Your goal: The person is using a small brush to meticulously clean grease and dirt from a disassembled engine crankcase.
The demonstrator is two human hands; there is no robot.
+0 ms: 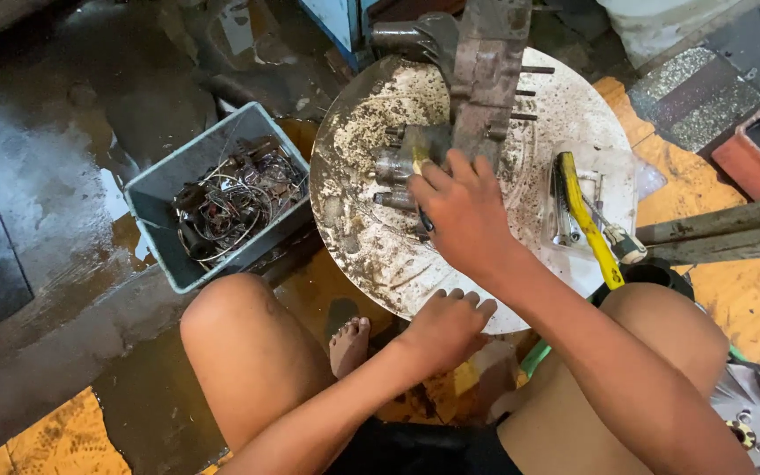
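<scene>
Up close, right hand gripping grimy metal engine part, left hand curled on round tray rim.

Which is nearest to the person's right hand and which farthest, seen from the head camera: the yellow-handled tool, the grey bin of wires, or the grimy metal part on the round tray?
From the right hand:
1. Grimy metal part, just above the hand, fingers touching its lower end.
2. Yellow-handled tool, to the right on the round tray.
3. Grey bin of wires, off the tray, far left.
</scene>
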